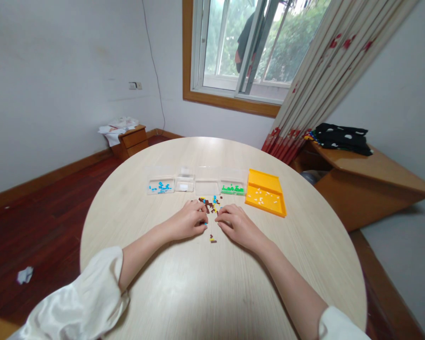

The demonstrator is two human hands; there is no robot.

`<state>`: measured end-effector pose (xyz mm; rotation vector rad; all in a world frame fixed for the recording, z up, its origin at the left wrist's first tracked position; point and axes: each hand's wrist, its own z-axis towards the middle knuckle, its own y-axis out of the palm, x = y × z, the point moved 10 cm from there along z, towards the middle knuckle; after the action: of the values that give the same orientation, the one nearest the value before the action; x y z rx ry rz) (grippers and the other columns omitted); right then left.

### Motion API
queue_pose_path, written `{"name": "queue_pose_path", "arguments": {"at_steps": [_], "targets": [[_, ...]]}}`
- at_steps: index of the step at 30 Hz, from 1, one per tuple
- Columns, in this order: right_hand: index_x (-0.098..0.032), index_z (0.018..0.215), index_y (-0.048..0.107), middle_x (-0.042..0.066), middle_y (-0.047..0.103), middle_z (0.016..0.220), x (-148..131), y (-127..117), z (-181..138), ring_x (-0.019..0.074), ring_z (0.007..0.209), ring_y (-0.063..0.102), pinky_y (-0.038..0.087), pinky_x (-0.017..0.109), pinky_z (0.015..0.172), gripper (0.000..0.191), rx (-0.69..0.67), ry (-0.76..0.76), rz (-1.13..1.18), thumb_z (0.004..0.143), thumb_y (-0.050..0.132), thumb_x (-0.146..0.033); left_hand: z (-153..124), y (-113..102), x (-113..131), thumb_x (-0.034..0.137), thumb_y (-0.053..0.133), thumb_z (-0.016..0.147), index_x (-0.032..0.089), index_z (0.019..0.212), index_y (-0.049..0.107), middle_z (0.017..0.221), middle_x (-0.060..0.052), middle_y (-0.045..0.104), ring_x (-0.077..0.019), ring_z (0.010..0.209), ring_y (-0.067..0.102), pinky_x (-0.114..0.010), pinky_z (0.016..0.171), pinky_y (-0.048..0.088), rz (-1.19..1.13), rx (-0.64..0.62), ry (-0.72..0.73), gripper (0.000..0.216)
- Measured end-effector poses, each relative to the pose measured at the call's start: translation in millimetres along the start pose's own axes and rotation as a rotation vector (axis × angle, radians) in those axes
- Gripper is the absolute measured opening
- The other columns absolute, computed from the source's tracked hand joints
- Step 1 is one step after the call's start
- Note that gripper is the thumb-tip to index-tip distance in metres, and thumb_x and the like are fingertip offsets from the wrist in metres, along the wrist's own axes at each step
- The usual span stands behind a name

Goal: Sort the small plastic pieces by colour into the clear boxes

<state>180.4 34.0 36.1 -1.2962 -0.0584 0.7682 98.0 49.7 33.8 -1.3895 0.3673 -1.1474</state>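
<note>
Both hands rest on a round light wooden table. My left hand and my right hand lie knuckles up with fingers curled, on either side of a small heap of tiny bricks, brown, yellow and blue. The fingertips of both touch the heap; whether they pinch a brick is too small to see. A few loose bricks lie between the wrists. Behind the heap stands a row of clear boxes: one with blue bricks, one with white bits, one bare, one with green bricks.
An orange tray with white bits sits at the right end of the row. A low wooden cabinet stands by the far wall, a wooden desk with dark cloth to the right. A person stands outside the window.
</note>
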Motion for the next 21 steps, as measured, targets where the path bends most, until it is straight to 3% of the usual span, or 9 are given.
{"name": "queue_pose_path", "arguments": {"at_steps": [7, 12, 21], "targets": [[-0.019, 0.085, 0.065, 0.006, 0.063, 0.092, -1.2, 0.1, -0.1, 0.0196, 0.092, 0.053, 0.042, 0.037, 0.081, 0.012, 0.005, -0.010, -0.004, 0.084, 0.055, -0.013, -2.0, -7.4, -3.0, 0.020, 0.059, 0.078, 0.018, 0.082, 0.065, 0.096, -0.005, 0.057, -0.0205, 0.096, 0.049, -0.036, 0.088, 0.037, -0.039, 0.039, -0.012, 0.008], [-0.018, 0.085, 0.064, 0.007, 0.063, 0.091, -2.8, -13.6, -0.6, 0.0199, 0.091, 0.054, 0.043, 0.036, 0.080, 0.011, 0.086, -0.041, -0.006, 0.085, 0.054, -0.015, -3.6, -28.7, -33.9, 0.023, 0.059, 0.078, 0.019, 0.077, 0.067, 0.088, -0.004, 0.059, -0.0190, 0.090, 0.052, -0.036, 0.086, 0.039, -0.147, 0.181, -0.109, 0.009], [-0.021, 0.084, 0.065, 0.006, 0.061, 0.089, 26.7, -116.3, -35.5, 0.0207, 0.086, 0.054, 0.040, 0.039, 0.079, 0.012, 0.785, 0.096, -0.233, 0.085, 0.055, -0.025, -41.0, -99.3, -122.5, 0.030, 0.058, 0.075, 0.018, 0.079, 0.068, 0.088, -0.005, 0.060, -0.0185, 0.084, 0.055, -0.031, 0.076, 0.043, -0.150, 0.616, -0.450, 0.016]]}}
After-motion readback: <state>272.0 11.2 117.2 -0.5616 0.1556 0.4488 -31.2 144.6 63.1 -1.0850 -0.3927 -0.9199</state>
